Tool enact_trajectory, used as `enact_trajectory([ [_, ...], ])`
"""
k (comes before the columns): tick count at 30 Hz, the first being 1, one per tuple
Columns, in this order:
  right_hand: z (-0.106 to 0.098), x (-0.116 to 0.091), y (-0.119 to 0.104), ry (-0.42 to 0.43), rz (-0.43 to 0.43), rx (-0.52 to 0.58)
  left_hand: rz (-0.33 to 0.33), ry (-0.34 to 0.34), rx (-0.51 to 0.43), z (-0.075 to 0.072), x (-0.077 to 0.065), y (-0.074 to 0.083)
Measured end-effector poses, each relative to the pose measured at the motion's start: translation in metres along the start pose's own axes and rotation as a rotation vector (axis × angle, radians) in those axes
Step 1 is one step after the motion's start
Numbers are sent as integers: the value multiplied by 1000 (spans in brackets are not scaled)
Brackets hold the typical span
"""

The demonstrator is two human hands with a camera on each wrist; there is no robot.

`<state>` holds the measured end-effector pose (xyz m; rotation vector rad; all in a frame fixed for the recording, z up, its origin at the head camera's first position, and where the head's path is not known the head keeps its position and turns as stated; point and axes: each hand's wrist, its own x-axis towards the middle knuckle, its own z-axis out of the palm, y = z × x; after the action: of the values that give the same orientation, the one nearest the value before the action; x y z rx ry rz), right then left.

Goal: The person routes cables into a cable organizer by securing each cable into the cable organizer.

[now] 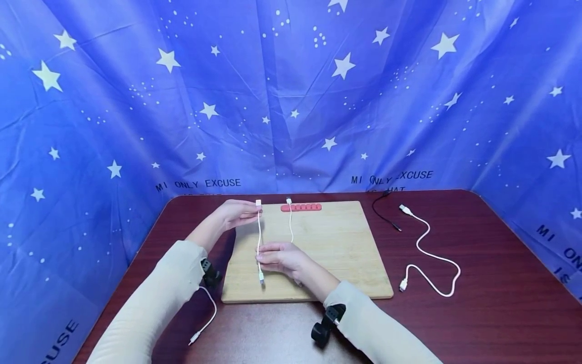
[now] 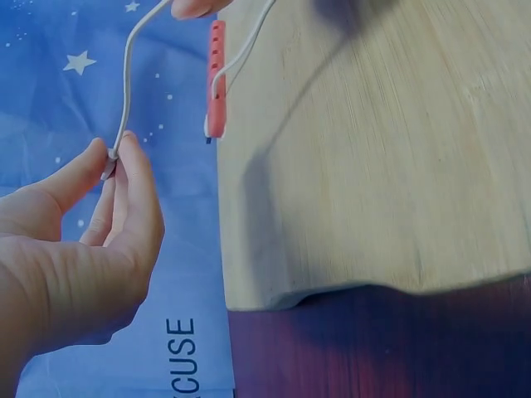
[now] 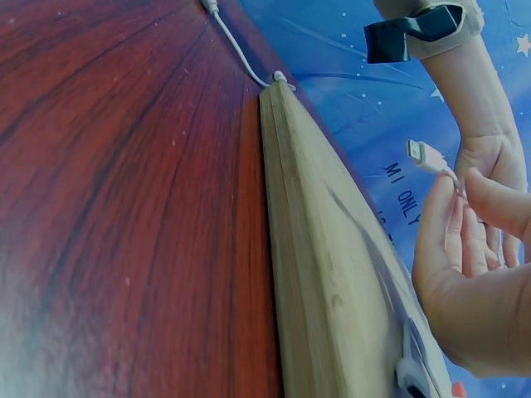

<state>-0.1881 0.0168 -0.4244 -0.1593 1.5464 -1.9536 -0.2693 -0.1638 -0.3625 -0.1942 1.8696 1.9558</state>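
Observation:
My left hand (image 1: 238, 212) pinches a short white USB cable (image 1: 259, 230) at its upper plug, between thumb and fingertips. Lower down, my right hand (image 1: 284, 260) pinches the same cable just behind its other plug (image 3: 427, 156), which sticks out past the fingertips. Held this way, the cable stretches between both hands above a wooden board (image 1: 336, 242); its shadow falls on the wood. A red cable holder strip (image 1: 306, 207) lies along the board's far edge. One white cable (image 1: 291, 217) sits at the strip's left end and runs toward me, partly hidden behind my right hand.
To the right of the board, a short black cable (image 1: 385, 216) and a longer curved white cable (image 1: 436, 257) lie on the dark red table (image 1: 500, 273). Another white cable (image 1: 211, 316) is at the front left, partly under the left forearm. A starry blue curtain (image 1: 291, 91) surrounds the table.

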Motion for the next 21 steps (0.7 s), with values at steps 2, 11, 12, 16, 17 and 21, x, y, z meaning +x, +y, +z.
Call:
enact_trajectory([
  [2, -2, -1, -1, -3, 10, -3, -2, -10, -12, 2, 1, 0],
  [11, -8, -6, -2, 6, 40, -9, -1, -28, -27, 14, 7, 1],
  [12, -9, -7, -2, 10, 41, -11, 1, -31, -23, 15, 8, 2],
  [16, -12, -8, -4, 25, 39, -13, 6, -39, -34, 18, 12, 1],
  [17, -12, -9, -4, 27, 40, -12, 10, -40, -38, 19, 13, 1],
  [21, -15, -10, -6, 20, 33, -6, 25, -35, -60, 23, 16, -2],
])
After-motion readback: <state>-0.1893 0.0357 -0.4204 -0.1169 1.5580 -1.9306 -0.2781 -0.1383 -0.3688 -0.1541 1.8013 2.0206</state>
